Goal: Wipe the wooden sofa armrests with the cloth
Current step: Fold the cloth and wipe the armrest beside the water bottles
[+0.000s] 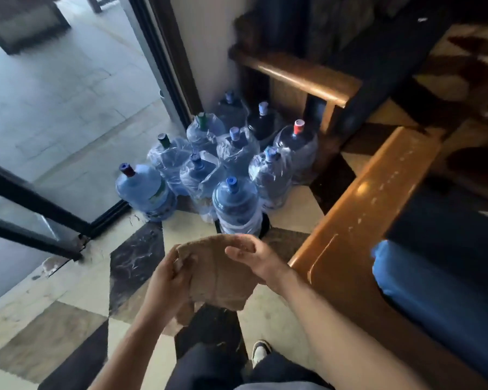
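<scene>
Checkered tile floor [76,299]; clustered water jugs [223,164], glass door [54,94], pale wall [206,38], daylight outside

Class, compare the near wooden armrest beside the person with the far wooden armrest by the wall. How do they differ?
The near armrest shows pale specks along its top; the far armrest looks plain. The near armrest borders a blue cushion; the far armrest stands behind the water bottles. Both are glossy brown wood, untouched by the cloth.

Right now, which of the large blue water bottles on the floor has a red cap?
The large blue water bottle with the red cap stands rightmost, beside the farther wooden sofa armrest; the other caps are blue, green or dark.
</scene>
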A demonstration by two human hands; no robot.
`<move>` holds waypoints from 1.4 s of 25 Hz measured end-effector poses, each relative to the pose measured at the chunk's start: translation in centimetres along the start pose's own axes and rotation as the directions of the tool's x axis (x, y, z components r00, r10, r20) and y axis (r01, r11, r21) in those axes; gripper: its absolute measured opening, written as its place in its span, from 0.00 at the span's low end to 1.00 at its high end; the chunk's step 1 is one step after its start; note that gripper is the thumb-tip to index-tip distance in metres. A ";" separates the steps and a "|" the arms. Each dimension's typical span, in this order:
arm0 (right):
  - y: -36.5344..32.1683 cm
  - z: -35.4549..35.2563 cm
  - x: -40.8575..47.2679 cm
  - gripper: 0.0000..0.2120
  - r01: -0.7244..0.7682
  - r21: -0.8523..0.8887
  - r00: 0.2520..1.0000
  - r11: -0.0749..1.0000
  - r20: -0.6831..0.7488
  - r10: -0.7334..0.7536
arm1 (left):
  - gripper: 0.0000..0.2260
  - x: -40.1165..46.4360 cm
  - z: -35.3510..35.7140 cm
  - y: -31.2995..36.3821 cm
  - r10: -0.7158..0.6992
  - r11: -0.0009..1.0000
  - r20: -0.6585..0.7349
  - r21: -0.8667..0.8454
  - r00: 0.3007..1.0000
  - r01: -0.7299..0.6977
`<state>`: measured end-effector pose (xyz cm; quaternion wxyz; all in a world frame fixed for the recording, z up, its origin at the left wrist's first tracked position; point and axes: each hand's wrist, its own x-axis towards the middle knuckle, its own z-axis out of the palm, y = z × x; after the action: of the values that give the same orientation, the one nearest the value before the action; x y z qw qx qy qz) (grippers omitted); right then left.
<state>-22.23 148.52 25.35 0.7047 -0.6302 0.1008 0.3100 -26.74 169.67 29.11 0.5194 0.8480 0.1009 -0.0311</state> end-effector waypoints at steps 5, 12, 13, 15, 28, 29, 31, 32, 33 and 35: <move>-4.0 -5.3 9.2 0.26 0.034 0.125 0.937 0.992 -0.349 0.012 | 0.17 17.4 4.6 1.1 0.094 0.995 0.249 -0.012 0.964 -0.094; -3.5 -10.8 12.5 0.31 -0.106 0.231 0.465 0.967 -0.849 0.253 | 0.02 29.7 18.0 1.6 0.029 1.000 0.786 -0.017 0.617 -0.026; -3.0 -11.2 12.3 0.31 -0.116 0.237 0.356 0.965 -0.897 0.263 | 0.03 30.3 20.0 2.2 -0.001 1.000 0.861 0.006 0.508 -0.008; -2.1 -11.8 12.0 0.30 -0.234 0.229 0.128 0.945 -0.956 0.264 | 0.11 31.0 24.3 2.3 -0.084 0.992 0.938 0.112 0.336 -0.063; 5.6 -16.4 18.7 0.23 -0.307 0.307 -0.358 0.901 -0.914 0.189 | 0.16 26.7 41.4 -3.4 -0.098 0.934 0.924 0.214 0.371 -0.287; 6.3 -16.5 19.3 0.28 -0.351 0.352 -0.275 0.868 -0.924 0.264 | 0.14 27.4 41.5 -3.9 -0.080 0.943 0.914 0.199 0.397 -0.268; 7.8 -18.2 20.5 0.40 -0.487 0.455 -0.166 0.745 -0.886 0.433 | 0.08 28.6 42.5 -4.1 -0.150 0.973 0.871 0.214 0.468 -0.086; 8.1 -19.6 21.2 0.44 -0.524 0.496 -0.192 0.693 -0.861 0.471 | 0.09 29.3 43.2 -4.3 -0.219 0.972 0.842 0.235 0.492 0.031; 8.1 -21.2 21.7 0.47 -0.522 0.527 -0.240 0.671 -0.846 0.477 | 0.13 30.1 43.9 -4.2 -0.283 0.959 0.834 0.258 0.474 0.119; 8.2 -23.5 21.9 0.47 -0.525 0.526 -0.347 0.669 -0.850 0.397 | 0.22 31.1 46.2 -3.9 -0.391 0.919 0.831 0.329 0.395 0.218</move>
<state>-3.82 133.11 2.57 0.1760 -0.5712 0.8015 0.0159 5.30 134.67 -0.37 0.4075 0.7133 -0.0326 -0.5692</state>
